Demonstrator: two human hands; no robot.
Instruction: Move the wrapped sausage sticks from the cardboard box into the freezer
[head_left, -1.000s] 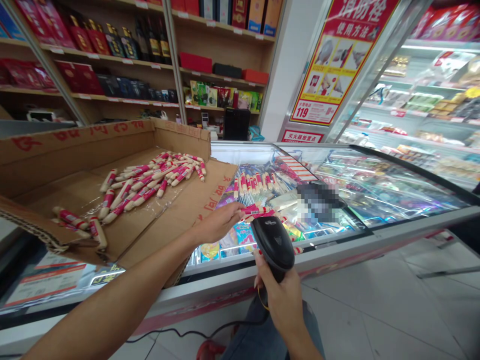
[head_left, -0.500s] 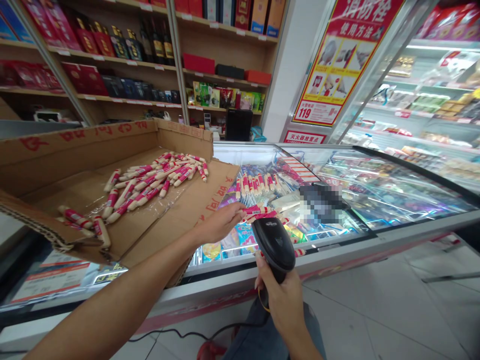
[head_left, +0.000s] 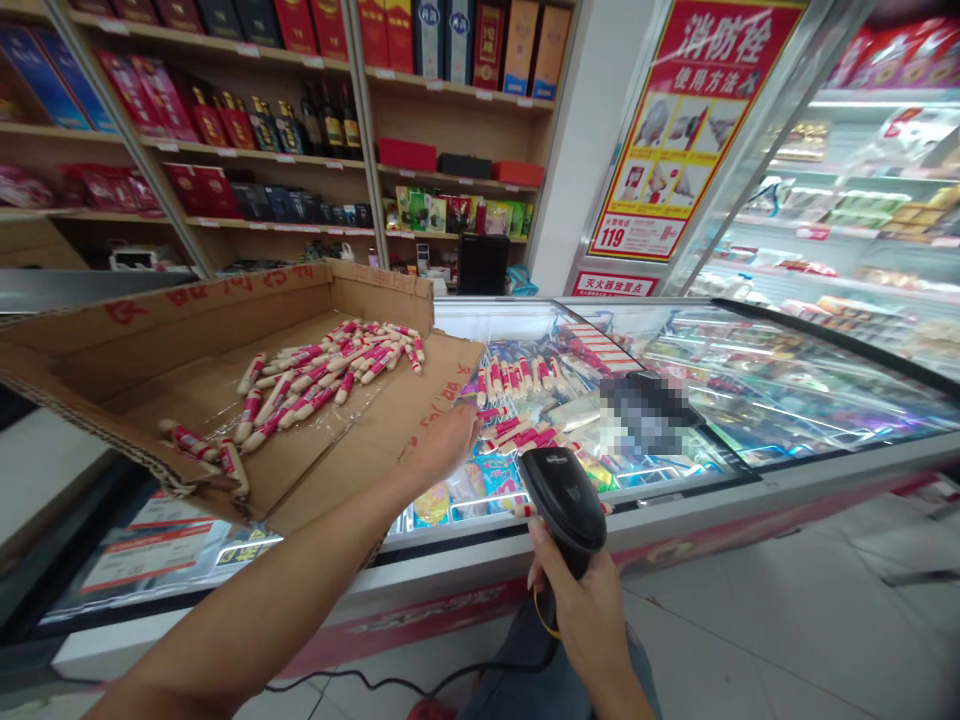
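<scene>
My right hand is wrapped round the grip of a black barcode scanner, whose head tilts up and away over the freezer edge. To its left, my left hand is closed at the box's right edge, its fingertips partly hidden behind the hand. A wrapped sausage with a pink label sticks out at those fingertips. Just beyond the scanner, several loose sausages lie on the freezer glass. Behind them stands a row of more sausages, side by side. The cardboard box holds a pile of sausages.
The glass-topped chest freezer spans the front, with packaged goods inside. A pixelated dark device rests on it. The scanner's black cable hangs below. Shelves of bottles and boxes stand behind, and a refrigerated display is at right.
The view has tilted up slightly. My left hand has drawn back a little from the loose sausages towards the box. My right hand still holds the scanner.
</scene>
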